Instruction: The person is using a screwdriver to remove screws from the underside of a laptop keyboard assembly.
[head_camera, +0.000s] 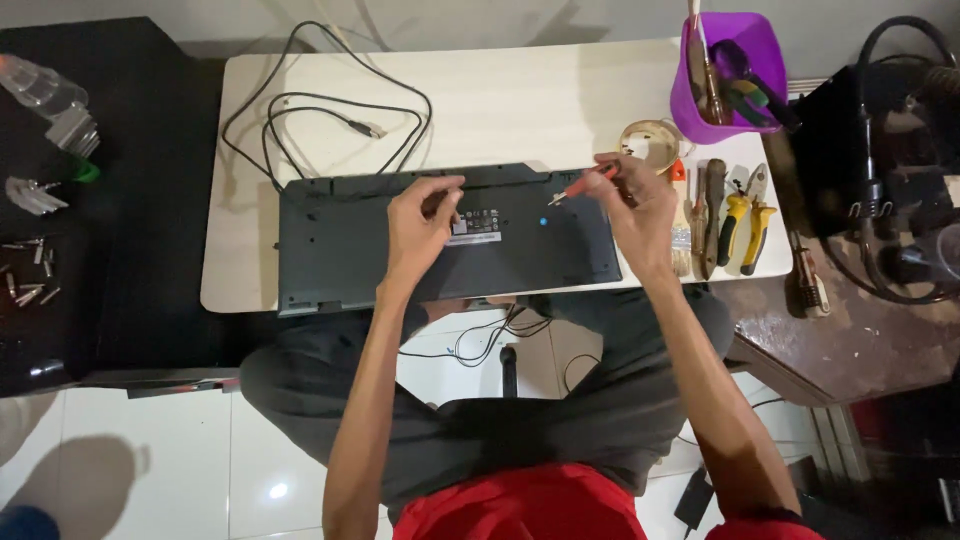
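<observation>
A dark grey keyboard (340, 240) lies face down on a small white table (500, 100), its black cable (330, 110) looped behind it. My left hand (420, 225) rests on the keyboard's back near a pale label (478, 222), fingers pinched together; whether something small is between them I cannot tell. My right hand (640, 205) holds a small screwdriver with an orange-red handle (580, 187), its tip pointing down-left toward the keyboard's upper middle.
A purple cup of tools (728, 100) stands at the table's back right, beside a roll of clear tape (650, 140). Yellow-handled pliers (745, 220) and brushes lie at the right edge. Screws and bits (30, 275) lie scattered on a black surface at the left.
</observation>
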